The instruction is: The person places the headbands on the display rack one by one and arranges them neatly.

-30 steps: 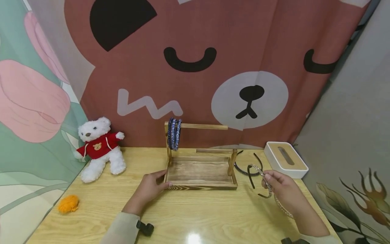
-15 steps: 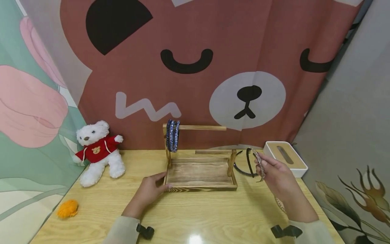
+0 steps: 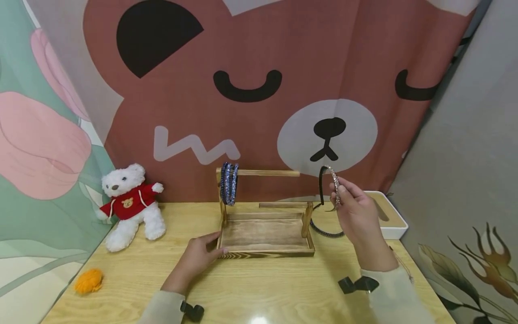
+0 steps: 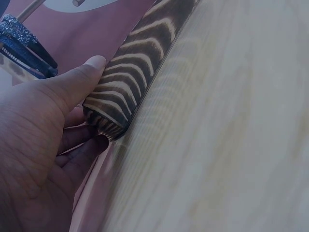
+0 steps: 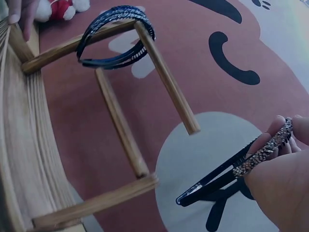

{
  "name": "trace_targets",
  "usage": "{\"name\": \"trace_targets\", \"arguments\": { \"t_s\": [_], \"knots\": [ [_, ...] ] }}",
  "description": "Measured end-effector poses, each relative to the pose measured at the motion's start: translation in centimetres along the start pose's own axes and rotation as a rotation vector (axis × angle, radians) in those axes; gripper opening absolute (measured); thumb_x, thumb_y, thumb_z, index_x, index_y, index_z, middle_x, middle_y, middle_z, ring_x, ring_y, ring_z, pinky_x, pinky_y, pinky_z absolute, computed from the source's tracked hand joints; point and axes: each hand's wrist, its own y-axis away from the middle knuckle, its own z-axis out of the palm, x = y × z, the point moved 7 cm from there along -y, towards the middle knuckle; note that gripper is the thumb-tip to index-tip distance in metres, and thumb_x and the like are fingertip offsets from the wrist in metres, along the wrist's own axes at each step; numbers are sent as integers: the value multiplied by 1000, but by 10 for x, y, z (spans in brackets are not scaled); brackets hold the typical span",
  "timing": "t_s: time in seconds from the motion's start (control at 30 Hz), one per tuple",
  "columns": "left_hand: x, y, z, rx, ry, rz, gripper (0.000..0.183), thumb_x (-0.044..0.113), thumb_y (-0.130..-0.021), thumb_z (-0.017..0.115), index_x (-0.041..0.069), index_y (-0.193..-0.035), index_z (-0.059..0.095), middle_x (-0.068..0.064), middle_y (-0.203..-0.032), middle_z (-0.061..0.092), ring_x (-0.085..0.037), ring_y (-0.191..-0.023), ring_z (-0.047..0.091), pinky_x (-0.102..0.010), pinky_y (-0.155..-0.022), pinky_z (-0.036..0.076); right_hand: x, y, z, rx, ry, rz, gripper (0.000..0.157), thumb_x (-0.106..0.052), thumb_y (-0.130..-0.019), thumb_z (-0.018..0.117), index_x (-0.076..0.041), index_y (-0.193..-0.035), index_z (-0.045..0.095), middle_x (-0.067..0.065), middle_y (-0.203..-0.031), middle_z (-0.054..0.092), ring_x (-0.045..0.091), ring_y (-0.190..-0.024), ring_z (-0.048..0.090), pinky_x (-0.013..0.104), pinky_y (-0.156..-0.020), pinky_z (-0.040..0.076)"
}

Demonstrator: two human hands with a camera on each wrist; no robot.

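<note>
My left hand point(image 3: 197, 254) grips the front left corner of a wooden rack point(image 3: 267, 254), with its thumb on the front edge and fingers around the side, as the left wrist view shows. Several blue glittery headbands point(image 3: 229, 184) hang at the left end of the rack's upper bar point(image 3: 269, 173). Held up right of that bar, a headband point(image 3: 336, 186) with a sparkly band and black ends is pinched in my right hand point(image 3: 357, 216). The lower bar point(image 3: 283, 205) carries nothing. Beyond the rack's right side, a dark beaded headband point(image 3: 327, 234) lies on the table.
A tissue box point(image 3: 395, 231) stands behind my right hand. Near my right forearm lies another thin band point(image 3: 406, 265), mostly hidden. At the left are a white teddy bear point(image 3: 128, 202) in red and an orange yarn ball point(image 3: 89, 281). A bear-print curtain point(image 3: 182, 103) backs the table point(image 3: 243, 292).
My right hand has lifted the sparkly headband up and to the left, from low over the table to bar height. My left hand stays on the rack's corner.
</note>
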Motion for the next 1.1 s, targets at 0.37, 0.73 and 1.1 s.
{"name": "trace_targets", "arguments": {
  "t_s": [0.37, 0.73, 1.1],
  "knots": [
    [2, 4, 1, 3, 6, -7, 62, 34, -96, 87, 9, -150, 68, -17, -149, 68, -41, -143, 61, -58, -121, 49, 9, -29, 29, 58, -92, -46, 19, 1, -110, 58, -6, -111, 75, 5, -103, 72, 12, -94, 66, 18, -81, 59],
    [0, 1, 0, 9, 6, 1, 63, 34, -96, 87, 9, -150, 67, -17, -149, 68, -40, -143, 61, -57, -121, 50, 41, -45, 60, 108, -61, 7, 23, 1, -112, 55, -12, -107, 73, 1, -100, 71, 12, -91, 60, 20, -81, 55],
    [1, 1, 0, 18, 5, 14, 62, 32, -96, 88, 8, -149, 68, -17, -148, 69, -40, -142, 63, -57, -120, 51, 86, -43, 112, 51, -45, 84, 16, 1, -111, 57, 1, -125, 65, 2, -109, 68, 13, -101, 62, 19, -80, 53]
  ]
}}
